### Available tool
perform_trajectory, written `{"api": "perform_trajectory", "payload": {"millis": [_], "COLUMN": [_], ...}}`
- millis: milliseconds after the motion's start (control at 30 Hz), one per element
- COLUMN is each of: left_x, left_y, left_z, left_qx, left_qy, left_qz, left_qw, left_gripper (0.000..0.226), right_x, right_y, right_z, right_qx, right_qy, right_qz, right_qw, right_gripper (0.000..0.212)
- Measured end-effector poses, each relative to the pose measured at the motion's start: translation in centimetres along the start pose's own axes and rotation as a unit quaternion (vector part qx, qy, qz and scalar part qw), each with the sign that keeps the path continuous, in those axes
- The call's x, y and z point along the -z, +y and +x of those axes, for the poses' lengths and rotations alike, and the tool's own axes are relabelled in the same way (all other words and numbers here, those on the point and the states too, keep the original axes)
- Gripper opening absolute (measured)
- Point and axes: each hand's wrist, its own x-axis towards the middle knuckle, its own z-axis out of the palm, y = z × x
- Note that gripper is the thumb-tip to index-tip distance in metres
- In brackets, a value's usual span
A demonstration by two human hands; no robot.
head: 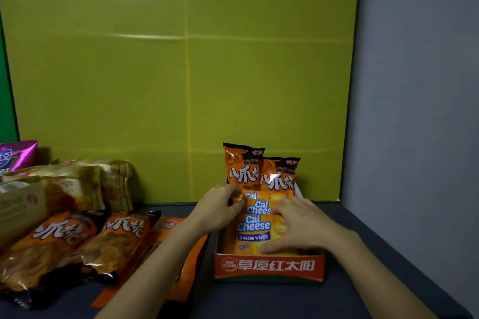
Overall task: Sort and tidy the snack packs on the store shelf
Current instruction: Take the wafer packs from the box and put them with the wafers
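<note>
An orange display box [269,268] stands on the dark shelf. Inside it, three yellow Cal Cheese wafer packs [252,228] stand in a row, front to back. Behind them two orange octopus-snack bags [242,168] stand upright. My left hand [217,207] grips the left edges of the rear wafer packs. My right hand [295,225] lies flat over the right side of the front wafer pack, fingers spread and pressing on it.
More orange snack bags [62,246] lie flat at the left, with brown paper-like bags [77,184] behind them and a purple bag [18,155] at the far left. A flat orange pack [166,238] lies beside the box. A yellow-green back wall [181,72] and a grey side wall [414,111] bound the shelf.
</note>
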Motion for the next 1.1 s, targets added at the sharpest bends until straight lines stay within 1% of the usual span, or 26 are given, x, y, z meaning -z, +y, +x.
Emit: {"api": "perform_trajectory", "payload": {"millis": [100, 200, 267, 333, 400, 500, 567, 633, 700, 767, 800, 867, 900, 933, 967, 1033, 1100], "left_x": [0.2, 0.2, 0.4, 0.8, 1.2, 1.3, 1.2, 0.8, 0.6, 0.4, 0.2, -0.1, -0.4, -0.6, -0.9, -1.1, -1.0], "left_y": [0.5, 0.2, 0.1, 0.2, 0.3, 0.2, 0.3, 0.0, 0.1, 0.3, 0.5, 0.8, 0.9, 1.0, 1.0, 1.1, 1.2], "left_z": [0.8, 1.5, 1.9, 2.3, 2.5, 2.7, 2.7, 3.1, 3.3, 3.4, 3.3, 3.1, 2.9, 2.8, 2.7, 2.6, 2.5], "left_qx": [0.028, 0.051, 0.072, 0.084, 0.08, 0.06, 0.052, 0.049, 0.059, 0.072, 0.073, 0.069, 0.068, 0.07, 0.075, 0.084, 0.083], "left_qy": [-0.038, -0.051, -0.067, -0.09, -0.107, -0.136, -0.16, -0.177, -0.177, -0.174, -0.175, -0.169, -0.162, -0.153, -0.143, -0.126, -0.123], "left_qz": [-0.087, -0.119, -0.161, -0.197, -0.2, -0.17, -0.145, -0.143, -0.123, -0.105, -0.099, -0.087, -0.081, -0.079, -0.084, -0.109, -0.152], "left_qw": [0.995, 0.99, 0.982, 0.973, 0.971, 0.974, 0.975, 0.972, 0.975, 0.976, 0.977, 0.979, 0.981, 0.983, 0.983, 0.982, 0.977], "left_gripper": [0.035, 0.04, 0.041, 0.036, 0.033, 0.03, 0.026, 0.03, 0.046, 0.064, 0.069, 0.075, 0.077, 0.078, 0.079, 0.078, 0.065], "right_x": [0.7, 1.5, 2.1, 2.4, 2.4, 2.0, 2.0, 2.2, 2.3, 2.4, 2.4, 2.3, 2.2, 2.1, 2.0, 1.8, 1.5], "right_y": [0.1, 0.3, 0.6, 1.0, 1.6, 2.5, 3.3, 4.2, 5.4, 6.6, 7.3, 8.4, 8.9, 9.2, 9.4, 9.7, 9.7], "right_z": [0.3, 0.0, -0.3, -0.5, -0.6, -0.9, -1.2, -1.6, -1.9, -2.2, -2.4, -2.6, -2.8, -3.0, -3.1, -3.5, -3.9], "right_qx": [0.0, 0.005, -0.01, -0.015, -0.005, -0.021, -0.045, -0.066, -0.074, -0.084, -0.087, -0.098, -0.102, -0.109, -0.11, -0.118, -0.13], "right_qy": [-0.02, -0.022, -0.025, -0.031, -0.032, -0.002, 0.047, 0.118, 0.184, 0.23, 0.241, 0.248, 0.248, 0.246, 0.242, 0.236, 0.227], "right_qz": [-0.006, 0.002, 0.02, 0.07, 0.166, 0.27, 0.338, 0.421, 0.503, 0.551, 0.57, 0.602, 0.612, 0.614, 0.615, 0.63, 0.652], "right_qw": [1.0, 1.0, 0.999, 0.997, 0.986, 0.963, 0.939, 0.897, 0.841, 0.798, 0.781, 0.752, 0.744, 0.742, 0.742, 0.731, 0.712], "right_gripper": [0.087, 0.074, 0.066, 0.053, 0.039, 0.034, 0.033, 0.03, 0.027, 0.036, 0.047, 0.078, 0.091, 0.099, 0.103, 0.101, 0.102]}}
